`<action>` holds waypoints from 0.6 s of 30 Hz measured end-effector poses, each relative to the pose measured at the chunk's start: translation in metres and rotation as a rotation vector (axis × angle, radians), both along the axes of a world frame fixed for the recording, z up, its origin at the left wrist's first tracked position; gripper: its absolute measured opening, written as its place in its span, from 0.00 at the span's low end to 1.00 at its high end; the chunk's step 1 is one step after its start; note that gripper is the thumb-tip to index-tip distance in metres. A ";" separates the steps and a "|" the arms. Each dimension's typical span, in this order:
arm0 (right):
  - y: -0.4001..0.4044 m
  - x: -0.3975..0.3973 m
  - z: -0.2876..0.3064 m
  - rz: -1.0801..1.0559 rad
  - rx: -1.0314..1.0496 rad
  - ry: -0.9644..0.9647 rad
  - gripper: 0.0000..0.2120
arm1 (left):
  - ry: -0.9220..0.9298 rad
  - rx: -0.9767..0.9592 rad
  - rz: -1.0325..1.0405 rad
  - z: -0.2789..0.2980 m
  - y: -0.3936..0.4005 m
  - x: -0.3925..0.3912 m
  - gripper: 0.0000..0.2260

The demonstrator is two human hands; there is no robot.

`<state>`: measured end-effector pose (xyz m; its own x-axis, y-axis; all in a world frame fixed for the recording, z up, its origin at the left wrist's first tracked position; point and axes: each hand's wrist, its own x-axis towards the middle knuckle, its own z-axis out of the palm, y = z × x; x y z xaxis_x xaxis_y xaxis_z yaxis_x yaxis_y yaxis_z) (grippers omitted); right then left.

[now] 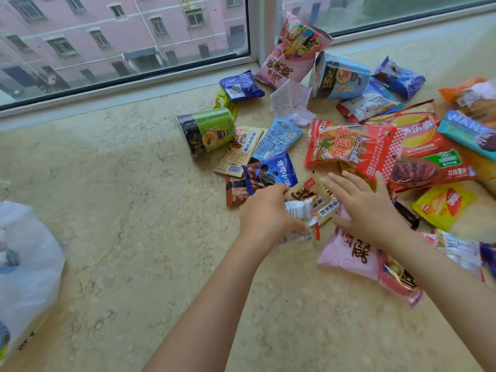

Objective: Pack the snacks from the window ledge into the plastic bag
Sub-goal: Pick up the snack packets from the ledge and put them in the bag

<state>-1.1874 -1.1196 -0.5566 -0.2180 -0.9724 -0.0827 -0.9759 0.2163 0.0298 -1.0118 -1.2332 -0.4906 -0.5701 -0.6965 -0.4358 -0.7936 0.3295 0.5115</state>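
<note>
- Beige marbled stone window ledge [134, 237] fills most of the view; this is the surface carrying everything. Left half is bare stone.
- Window [120, 36] runs along the far edge, with a white frame post [261, 28] at the corner; pink apartment block outside.
- Snacks [354, 146] lie in a loose heap on the right half of the surface, from the glass corner to the near right edge, many overlapping.
- Plastic bag [26, 264], white and translucent, sits at the far left edge, well apart from the heap, partly cut off by the frame.
- Pink chip bag [290, 49] leans against the frame post; red chip bag [351, 149] lies mid-heap; pink packet [349, 253] lies under the right forearm.
- Two noodle cups on their sides: green cup [206, 132] at the heap's left edge, blue cup [338, 76] near the corner.
- Left hand [268, 213]: fingers curled round a small white-and-red packet [302, 214] at the near edge of the heap.
- Right hand [367, 208]: fingers spread straight, gripping nothing, palm down over the pink packet and just beside the left hand.
- Blue cookie pack [271, 173] lies just beyond the left hand.
</note>
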 end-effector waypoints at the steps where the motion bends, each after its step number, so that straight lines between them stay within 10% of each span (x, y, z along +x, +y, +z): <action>1: -0.006 -0.001 0.002 0.007 0.092 -0.025 0.39 | -0.016 -0.036 -0.004 0.002 -0.004 -0.004 0.22; 7: -0.041 0.013 -0.006 0.217 0.402 -0.062 0.57 | -0.137 -0.091 0.006 0.004 -0.016 0.025 0.20; 18: -0.042 0.011 0.000 0.302 0.374 -0.043 0.34 | -0.154 -0.097 0.103 -0.006 -0.020 0.091 0.23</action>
